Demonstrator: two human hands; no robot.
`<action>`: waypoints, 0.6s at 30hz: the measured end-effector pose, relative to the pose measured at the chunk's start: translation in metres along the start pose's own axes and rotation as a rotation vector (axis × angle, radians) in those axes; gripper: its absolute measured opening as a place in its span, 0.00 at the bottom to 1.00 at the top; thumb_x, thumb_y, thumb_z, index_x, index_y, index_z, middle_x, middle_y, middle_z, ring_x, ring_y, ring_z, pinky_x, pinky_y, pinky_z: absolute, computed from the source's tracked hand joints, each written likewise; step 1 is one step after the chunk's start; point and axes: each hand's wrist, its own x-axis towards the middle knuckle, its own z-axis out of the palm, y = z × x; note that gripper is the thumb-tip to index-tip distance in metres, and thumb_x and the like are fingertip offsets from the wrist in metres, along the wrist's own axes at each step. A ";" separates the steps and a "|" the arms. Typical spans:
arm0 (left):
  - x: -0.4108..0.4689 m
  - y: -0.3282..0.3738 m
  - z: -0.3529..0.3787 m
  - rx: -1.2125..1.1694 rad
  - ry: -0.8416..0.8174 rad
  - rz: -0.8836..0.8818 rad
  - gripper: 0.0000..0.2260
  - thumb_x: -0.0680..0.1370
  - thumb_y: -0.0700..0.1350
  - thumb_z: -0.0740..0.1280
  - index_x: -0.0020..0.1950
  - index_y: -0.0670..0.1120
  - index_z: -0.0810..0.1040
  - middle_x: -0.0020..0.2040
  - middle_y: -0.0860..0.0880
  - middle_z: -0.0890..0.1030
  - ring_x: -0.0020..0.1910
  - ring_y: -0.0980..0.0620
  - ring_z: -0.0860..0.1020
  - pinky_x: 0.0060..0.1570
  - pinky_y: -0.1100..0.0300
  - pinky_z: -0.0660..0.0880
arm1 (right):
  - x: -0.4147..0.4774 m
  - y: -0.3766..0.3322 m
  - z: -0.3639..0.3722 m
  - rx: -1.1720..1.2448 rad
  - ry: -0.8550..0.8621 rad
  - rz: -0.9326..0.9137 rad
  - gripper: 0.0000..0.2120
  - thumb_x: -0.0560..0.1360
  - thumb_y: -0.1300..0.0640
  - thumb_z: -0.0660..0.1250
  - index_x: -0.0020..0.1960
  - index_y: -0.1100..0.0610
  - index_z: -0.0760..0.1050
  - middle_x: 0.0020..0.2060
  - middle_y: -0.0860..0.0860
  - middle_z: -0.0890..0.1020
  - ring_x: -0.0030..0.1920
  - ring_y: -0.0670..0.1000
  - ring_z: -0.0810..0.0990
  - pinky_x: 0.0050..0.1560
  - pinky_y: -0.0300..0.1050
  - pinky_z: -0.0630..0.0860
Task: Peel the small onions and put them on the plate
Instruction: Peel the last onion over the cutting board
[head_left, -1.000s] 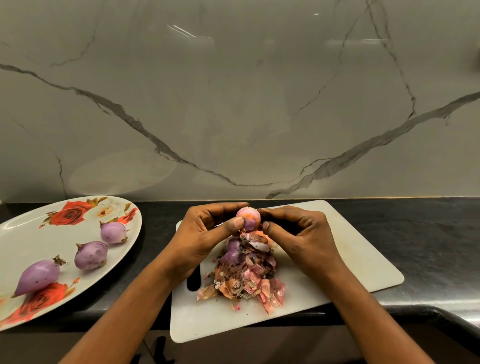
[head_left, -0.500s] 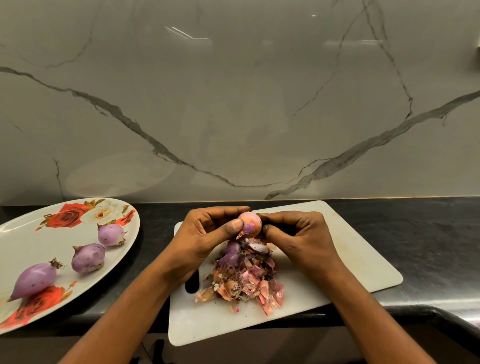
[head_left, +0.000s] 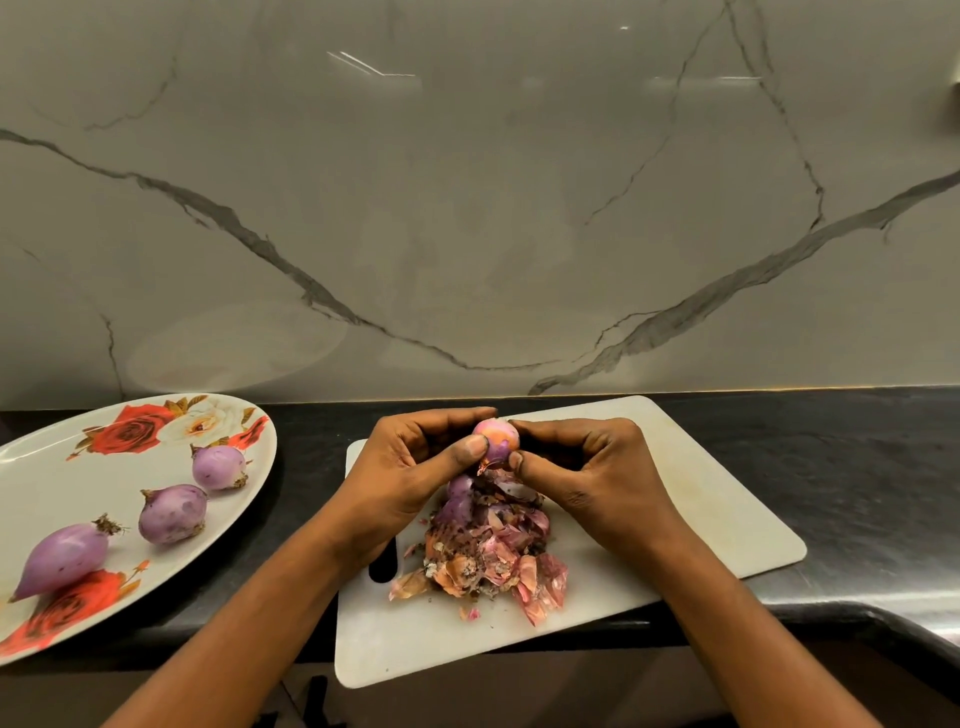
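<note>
Both hands meet on one onion (head_left: 496, 441), held up over the far part of the board (head_left: 675, 467). The left hand (head_left: 410, 483) grips it with thumb and curled fingers. The right hand (head_left: 597, 478) pinches it from the right, thumb by a loose shred of skin at its lower end.

Straight beneath lies a heap of peels (head_left: 493, 551), with a second onion (head_left: 460, 501), purple, half buried at the heap's far left. The left wrist lies over the board's left edge, just beside the slot (head_left: 383, 566).

The plate (head_left: 62, 467) sits well left on the counter (head_left: 857, 467), apart from the board, and carries three peeled onions (head_left: 172, 513) in a slanting row.

The board's near-left corner overhangs the counter's edge. The wall (head_left: 467, 208) rises just behind the board. Open room lies on the board right of the heap and on the counter further right.
</note>
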 end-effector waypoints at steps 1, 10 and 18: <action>0.000 0.000 0.000 -0.005 0.000 -0.006 0.19 0.77 0.42 0.72 0.68 0.43 0.81 0.60 0.49 0.87 0.63 0.51 0.84 0.59 0.62 0.80 | 0.000 -0.001 0.000 -0.003 -0.005 0.000 0.16 0.75 0.61 0.77 0.59 0.47 0.84 0.51 0.42 0.89 0.54 0.44 0.87 0.54 0.40 0.84; 0.000 0.002 0.002 -0.065 0.006 -0.021 0.18 0.76 0.43 0.71 0.65 0.43 0.82 0.59 0.49 0.88 0.61 0.51 0.85 0.56 0.65 0.80 | 0.002 0.001 0.001 -0.089 0.048 -0.034 0.15 0.77 0.65 0.74 0.57 0.47 0.85 0.49 0.41 0.89 0.51 0.42 0.88 0.53 0.40 0.84; -0.002 0.002 0.001 -0.033 0.001 -0.015 0.18 0.76 0.43 0.70 0.66 0.45 0.82 0.59 0.50 0.87 0.61 0.53 0.84 0.56 0.65 0.80 | 0.000 -0.001 0.002 -0.027 0.023 0.005 0.17 0.72 0.47 0.76 0.59 0.51 0.86 0.50 0.43 0.89 0.52 0.44 0.88 0.52 0.42 0.85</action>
